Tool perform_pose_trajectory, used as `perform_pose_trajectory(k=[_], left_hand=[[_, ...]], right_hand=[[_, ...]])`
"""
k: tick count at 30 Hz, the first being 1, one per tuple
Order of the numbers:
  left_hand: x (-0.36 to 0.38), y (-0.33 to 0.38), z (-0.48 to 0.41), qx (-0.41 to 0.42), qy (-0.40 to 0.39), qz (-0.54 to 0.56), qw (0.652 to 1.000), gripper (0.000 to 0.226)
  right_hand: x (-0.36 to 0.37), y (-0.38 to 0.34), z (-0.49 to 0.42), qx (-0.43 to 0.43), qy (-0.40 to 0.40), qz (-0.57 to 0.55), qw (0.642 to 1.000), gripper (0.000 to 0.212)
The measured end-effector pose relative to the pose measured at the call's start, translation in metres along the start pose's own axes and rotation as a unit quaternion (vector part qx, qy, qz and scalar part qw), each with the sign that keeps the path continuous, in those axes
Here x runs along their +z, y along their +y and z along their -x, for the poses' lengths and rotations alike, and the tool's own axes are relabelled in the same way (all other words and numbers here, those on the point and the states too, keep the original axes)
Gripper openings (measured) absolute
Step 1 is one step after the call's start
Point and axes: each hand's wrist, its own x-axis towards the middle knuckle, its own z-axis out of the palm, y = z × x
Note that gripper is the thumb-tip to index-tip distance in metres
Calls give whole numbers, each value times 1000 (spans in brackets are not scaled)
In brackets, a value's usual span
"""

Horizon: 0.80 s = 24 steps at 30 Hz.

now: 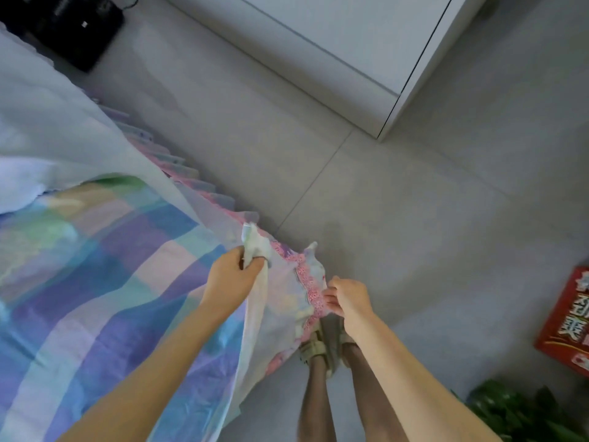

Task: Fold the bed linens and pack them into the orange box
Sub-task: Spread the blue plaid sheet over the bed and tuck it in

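Note:
A pastel checked bed sheet (pixel 105 266) in blue, purple and green lies spread over the bed at the left. A pale sheet (pixel 63 129) lies over the bed's far part. My left hand (pixel 234 275) grips a bunched corner of pale linen at the bed's edge. My right hand (pixel 345 298) pinches the pink lace trim (pixel 306 282) of the linen hanging off the bed. The orange-red box (pixel 570 320) stands on the floor at the right edge, partly cut off.
Grey tiled floor (pixel 414 202) fills the middle and right. A white cabinet (pixel 350 49) stands at the top. A black bag (pixel 70 27) sits at the top left. Green leaves (pixel 522 413) show at the bottom right. Sandalled feet (pixel 322 349) stand beside the bed.

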Motion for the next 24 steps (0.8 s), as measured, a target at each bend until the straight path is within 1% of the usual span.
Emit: perform_pose_trajectory(k=[2, 3, 4, 6, 8, 9, 10, 11, 12, 13, 14, 15, 16, 17, 18, 20, 21, 22, 23, 24], left_hand=[[0, -3, -9, -14, 0, 14, 1000, 21], [-1, -3, -11, -15, 1, 20, 1000, 24], [-1, -3, -12, -17, -4, 22, 1000, 25], [1, -2, -12, -23, -25, 30, 999, 33], [1, 1, -13, -25, -51, 33, 998, 41], [1, 1, -13, -27, -59, 37, 997, 42], [0, 1, -13, -28, -64, 51, 996, 43], [-1, 0, -14, -30, -58, 70, 995, 42], [-4, -1, -14, -39, -47, 94, 994, 39], [-10, -4, -13, -52, -30, 121, 991, 31], [-16, -6, -12, -65, -7, 160, 985, 19], [-25, -11, -11, -86, 21, 199, 976, 8], [-35, -17, -9, -106, 50, 235, 965, 6], [-45, -24, -6, -124, 76, 267, 953, 6], [-55, -31, -3, -136, 102, 295, 940, 6], [-71, -42, 4, -152, 141, 337, 918, 9], [-80, -46, 11, -161, 155, 354, 908, 14], [-88, -50, 17, -170, 166, 373, 897, 17], [-95, -54, 22, -175, 177, 394, 885, 18], [-102, -57, 27, -177, 181, 411, 876, 17]], right_hand=[[2, 13, -19, 61, 12, 42, 997, 12], [5, 20, -24, 80, 5, 61, 995, 13], [9, 25, -27, 97, -7, 74, 993, 21], [16, 32, -32, 106, -22, 82, 991, 34], [20, 38, -40, 113, -25, 98, 988, 41], [22, 42, -43, 115, -31, 106, 987, 39], [23, 46, -46, 108, -35, 123, 986, 33], [26, 50, -48, 82, -27, 155, 984, 22], [29, 55, -50, 38, -6, 204, 978, 15], [30, 61, -50, -17, 20, 258, 966, 16], [30, 64, -47, -75, 54, 299, 950, 19], [31, 64, -39, -137, 77, 315, 936, 24], [34, 62, -30, -179, 77, 315, 929, 23], [37, 58, -21, -198, 42, 298, 933, 16], [40, 54, -10, -181, -11, 270, 946, 17], [47, 46, 7, -107, -108, 211, 966, 38], [49, 43, 17, -66, -141, 214, 964, 48], [50, 43, 22, -44, -162, 230, 959, 52], [49, 43, 24, -36, -182, 248, 951, 47], [49, 44, 26, -26, -200, 265, 943, 37]])
